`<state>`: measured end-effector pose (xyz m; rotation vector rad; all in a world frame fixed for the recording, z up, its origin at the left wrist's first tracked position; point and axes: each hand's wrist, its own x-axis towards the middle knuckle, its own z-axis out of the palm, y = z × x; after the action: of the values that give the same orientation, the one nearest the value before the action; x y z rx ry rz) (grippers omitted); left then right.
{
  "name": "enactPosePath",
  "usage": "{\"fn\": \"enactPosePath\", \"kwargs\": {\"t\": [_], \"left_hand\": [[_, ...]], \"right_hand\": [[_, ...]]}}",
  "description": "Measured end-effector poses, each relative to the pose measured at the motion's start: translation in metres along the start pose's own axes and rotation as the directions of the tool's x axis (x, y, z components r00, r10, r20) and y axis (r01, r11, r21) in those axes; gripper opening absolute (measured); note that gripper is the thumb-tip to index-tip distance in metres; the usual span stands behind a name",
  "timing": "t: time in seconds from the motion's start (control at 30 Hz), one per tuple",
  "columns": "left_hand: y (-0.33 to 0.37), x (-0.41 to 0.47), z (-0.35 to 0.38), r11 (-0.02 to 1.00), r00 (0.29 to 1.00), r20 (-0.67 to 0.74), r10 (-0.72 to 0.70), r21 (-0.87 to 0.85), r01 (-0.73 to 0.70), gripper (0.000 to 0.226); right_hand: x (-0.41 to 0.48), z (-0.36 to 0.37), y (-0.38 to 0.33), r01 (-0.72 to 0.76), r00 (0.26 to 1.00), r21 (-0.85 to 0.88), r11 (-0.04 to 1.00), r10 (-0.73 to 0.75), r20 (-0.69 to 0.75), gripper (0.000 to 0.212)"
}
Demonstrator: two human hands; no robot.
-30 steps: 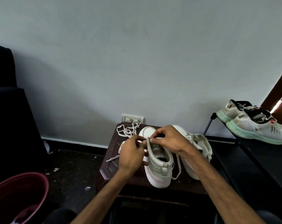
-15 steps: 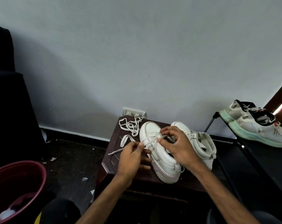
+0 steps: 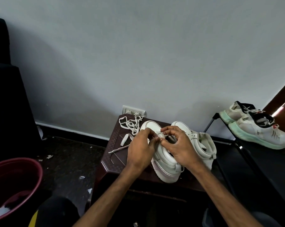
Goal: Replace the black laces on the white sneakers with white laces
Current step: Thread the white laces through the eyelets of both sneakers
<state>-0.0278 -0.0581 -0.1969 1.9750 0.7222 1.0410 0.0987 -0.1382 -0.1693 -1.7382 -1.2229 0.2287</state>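
Bringing your left hand up to meet your right hand, you now pinch the flat white lace in both sets of curled fingers over the white high-top leather sneaker at the front of the dark brown plastic stool, so threading looks under way.

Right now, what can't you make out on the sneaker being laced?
Head view only.
Near sneaker eyelets: covered by left hand and right hand pinching the white lace.
Far sneaker lacing: behind the right hand.
Red bucket contents: cut off by the left edge, dark.
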Motion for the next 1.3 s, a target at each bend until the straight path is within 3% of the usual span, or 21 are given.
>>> {"fn": "enactPosePath", "kwargs": {"t": [0.1, 0.2, 0.3, 0.37, 0.4, 0.43, 0.47, 0.53, 0.57, 0.6, 0.63, 0.67, 0.73, 0.8, 0.87, 0.9, 0.97, 1.03, 1.07, 1.23, 1.3], "left_hand": [[-0.001, 0.002, -0.004, 0.995, 1.0, 0.011, -0.001, 0.099, 0.0, 0.008], [-0.002, -0.003, -0.024, 0.911, 0.984, 0.063, -0.166, -0.372, 0.178, 0.011], [0.002, 0.001, -0.06, 0.351, 0.938, 0.177, -0.298, -0.894, 0.28, 0.032], [0.004, 0.012, -0.091, -0.044, 0.94, 0.159, -0.301, -0.987, 0.152, 0.033], [0.004, 0.019, -0.104, -0.182, 0.94, 0.128, -0.318, -0.981, 0.072, 0.027], [0.007, 0.025, -0.114, -0.212, 0.934, 0.092, -0.345, -0.977, 0.018, 0.023], [0.012, 0.029, -0.121, -0.104, 0.927, 0.045, -0.373, -0.995, 0.006, 0.023], [0.015, 0.031, -0.113, 0.461, 0.938, -0.072, -0.338, -0.882, 0.099, 0.02], [0.014, 0.027, -0.099, 0.759, 0.969, -0.081, -0.234, -0.638, 0.13, 0.014], [0.012, 0.021, -0.081, 0.932, 0.994, 0.01, -0.107, -0.346, 0.104, 0.01], [0.006, 0.015, -0.062, 0.997, 0.99, 0.141, -0.02, -0.071, 0.031, 0.014], [0.0, 0.009, -0.045, 0.99, 0.969, 0.247, 0.011, 0.135, -0.046, 0.021], [-0.007, 0.005, -0.027, 0.941, 0.968, 0.248, 0.036, 0.318, -0.116, 0.026], [-0.007, 0.007, -0.026, 0.971, 0.976, 0.203, 0.079, 0.204, -0.121, 0.02], [-0.003, 0.005, -0.032, 0.986, 0.985, 0.143, 0.098, -0.151, -0.076, 0.017], [-0.002, 0.005, -0.04, 0.929, 0.998, 0.058, 0.028, -0.371, -0.004, 0.016], [-0.002, 0.013, -0.069, 0.632, 0.972, -0.096, -0.216, -0.772, 0.064, 0.018], [-0.003, 0.028, -0.106, 0.276, 0.925, -0.124, -0.358, -0.961, -0.022, 0.025], [-0.003, 0.035, -0.121, 0.18, 0.919, -0.143, -0.368, -0.98, -0.08, 0.03], [0.019, 0.029, -0.129, -0.097, 0.98, -0.075, -0.184, -0.991, -0.094, 0.024], [0.019, 0.019, -0.124, -0.097, 0.993, -0.02, -0.118, -0.995, -0.031, 0.024]], "right_hand": [[-0.001, 0.0, 0.0, -0.002, 1.0, -0.033, 0.999, 0.002, 0.004, 0.012], [-0.001, 0.001, 0.0, -0.011, 1.0, -0.045, 0.999, 0.01, -0.022, 0.027], [-0.001, 0.001, 0.002, -0.03, 0.999, -0.053, 0.998, 0.028, -0.036, 0.027], [-0.001, 0.001, 0.003, -0.047, 0.998, -0.062, 0.997, 0.045, -0.035, 0.025], [-0.001, 0.002, 0.003, -0.052, 0.998, -0.068, 0.996, 0.049, -0.037, 0.024], [-0.001, 0.002, 0.003, -0.052, 0.998, -0.078, 0.996, 0.049, -0.04, 0.024], [-0.001, 0.001, 0.003, -0.052, 0.998, -0.09, 0.995, 0.049, -0.041, 0.025], [-0.002, 0.001, 0.002, -0.054, 0.998, -0.113, 0.992, 0.05, -0.041, 0.028], [-0.002, 0.001, 0.001, -0.051, 0.998, -0.122, 0.991, 0.046, -0.042, 0.029], [-0.003, 0.0, 0.001, -0.047, 0.998, -0.127, 0.991, 0.041, -0.044, 0.029], [-0.003, 0.0, 0.0, -0.043, 0.998, -0.129, 0.991, 0.038, -0.045, 0.029], [-0.003, 0.0, -0.001, -0.041, 0.998, -0.13, 0.991, 0.036, -0.045, 0.029], [-0.003, 0.001, -0.003, -0.038, 0.998, -0.14, 0.989, 0.031, -0.051, 0.028], [-0.004, 0.001, -0.004, -0.038, 0.998, -0.164, 0.986, 0.028, -0.062, 0.028], [-0.004, 0.0, -0.006, -0.043, 0.998, -0.207, 0.977, 0.031, -0.063, 0.032], [-0.005, -0.001, -0.006, -0.049, 0.997, -0.224, 0.973, 0.035, -0.064, 0.034], [-0.005, -0.001, -0.007, -0.063, 0.996, -0.232, 0.971, 0.046, -0.077, 0.033], [-0.007, -0.001, -0.008, -0.072, 0.995, -0.236, 0.969, 0.052, -0.089, 0.025], [-0.008, -0.001, -0.009, -0.073, 0.995, -0.257, 0.964, 0.051, -0.091, 0.022], [-0.009, -0.001, -0.013, -0.102, 0.991, -0.328, 0.939, 0.069, -0.111, 0.022], [-0.01, -0.003, -0.015, -0.091, 0.993, -0.356, 0.93, 0.056, -0.108, 0.028]]}}
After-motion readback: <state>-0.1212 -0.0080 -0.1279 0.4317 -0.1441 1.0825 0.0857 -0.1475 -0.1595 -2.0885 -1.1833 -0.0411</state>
